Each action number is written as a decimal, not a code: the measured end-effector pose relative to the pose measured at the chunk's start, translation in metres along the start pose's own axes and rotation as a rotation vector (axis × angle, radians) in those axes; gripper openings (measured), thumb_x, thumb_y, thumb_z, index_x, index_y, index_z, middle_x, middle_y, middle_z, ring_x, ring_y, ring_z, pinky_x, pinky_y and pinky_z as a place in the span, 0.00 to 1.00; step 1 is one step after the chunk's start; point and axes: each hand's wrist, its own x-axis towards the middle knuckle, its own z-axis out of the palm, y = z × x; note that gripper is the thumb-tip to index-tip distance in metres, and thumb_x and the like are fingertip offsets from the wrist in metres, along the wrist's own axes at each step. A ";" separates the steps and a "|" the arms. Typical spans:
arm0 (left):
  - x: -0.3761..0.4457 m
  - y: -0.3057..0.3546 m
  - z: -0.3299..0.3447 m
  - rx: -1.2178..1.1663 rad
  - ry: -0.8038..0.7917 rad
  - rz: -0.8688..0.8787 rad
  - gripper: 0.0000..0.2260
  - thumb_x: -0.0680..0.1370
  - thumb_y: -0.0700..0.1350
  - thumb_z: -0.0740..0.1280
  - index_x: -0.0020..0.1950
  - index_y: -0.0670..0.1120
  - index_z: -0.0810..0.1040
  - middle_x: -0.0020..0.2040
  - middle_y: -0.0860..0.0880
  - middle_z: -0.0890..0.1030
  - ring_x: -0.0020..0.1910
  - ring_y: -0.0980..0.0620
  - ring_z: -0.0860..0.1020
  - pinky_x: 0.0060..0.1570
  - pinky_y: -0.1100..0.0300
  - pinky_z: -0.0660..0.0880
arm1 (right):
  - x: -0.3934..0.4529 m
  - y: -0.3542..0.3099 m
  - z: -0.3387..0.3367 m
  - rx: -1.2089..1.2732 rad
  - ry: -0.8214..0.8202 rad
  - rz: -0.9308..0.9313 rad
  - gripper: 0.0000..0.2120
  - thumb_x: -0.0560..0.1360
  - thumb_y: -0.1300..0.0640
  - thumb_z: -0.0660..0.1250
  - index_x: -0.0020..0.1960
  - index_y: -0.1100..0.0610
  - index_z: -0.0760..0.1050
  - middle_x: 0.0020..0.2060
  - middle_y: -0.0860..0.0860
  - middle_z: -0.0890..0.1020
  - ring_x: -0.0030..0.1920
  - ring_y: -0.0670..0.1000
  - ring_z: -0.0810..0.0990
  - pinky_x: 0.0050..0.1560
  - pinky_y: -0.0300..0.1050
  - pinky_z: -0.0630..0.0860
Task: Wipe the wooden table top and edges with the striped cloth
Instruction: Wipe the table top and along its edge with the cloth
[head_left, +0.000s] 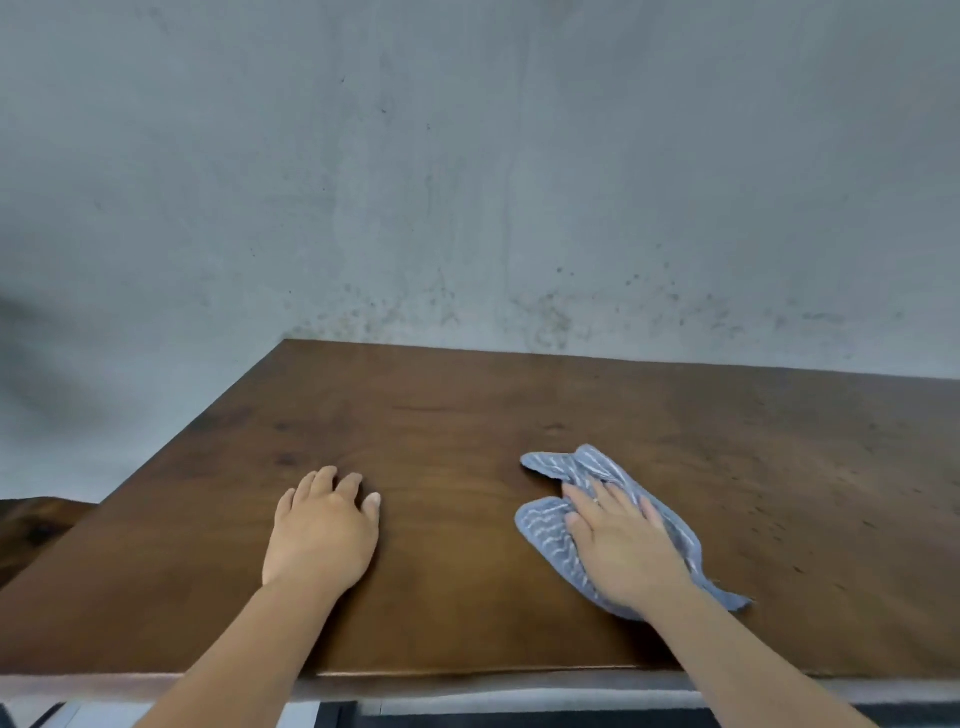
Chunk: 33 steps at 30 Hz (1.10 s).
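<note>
Right hand (621, 540), fingers flat, presses the soft, light striped cloth (550, 530) bunched beneath it; left hand (324, 525) rests spread, empty, on the tabletop (467, 426).

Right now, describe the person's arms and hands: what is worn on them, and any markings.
Both forearms are bare, with no sleeves in view. The left hand wears nothing: no glove, watch or ring shows. The right hand has a thin, pale ring on one finger. No gloves, bands or markings show on either wrist.
</note>
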 end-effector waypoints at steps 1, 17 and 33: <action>0.000 0.000 -0.001 0.004 0.002 -0.002 0.24 0.82 0.58 0.48 0.76 0.51 0.62 0.77 0.49 0.58 0.77 0.51 0.53 0.75 0.53 0.51 | 0.006 0.009 -0.003 0.003 -0.003 0.078 0.24 0.84 0.47 0.41 0.79 0.44 0.49 0.80 0.48 0.51 0.79 0.50 0.47 0.78 0.55 0.44; 0.004 0.094 0.005 -0.181 0.138 0.125 0.14 0.82 0.47 0.57 0.65 0.48 0.75 0.64 0.53 0.75 0.63 0.52 0.73 0.62 0.59 0.68 | -0.036 -0.018 0.002 0.018 0.006 -0.314 0.31 0.79 0.39 0.31 0.79 0.42 0.51 0.79 0.43 0.51 0.79 0.48 0.46 0.76 0.54 0.37; 0.147 0.215 0.081 -0.206 0.115 0.151 0.16 0.82 0.50 0.54 0.66 0.50 0.73 0.65 0.53 0.73 0.65 0.52 0.69 0.65 0.59 0.66 | 0.129 0.072 0.005 0.048 0.076 -0.155 0.48 0.67 0.36 0.20 0.74 0.39 0.65 0.75 0.43 0.63 0.76 0.47 0.62 0.74 0.41 0.47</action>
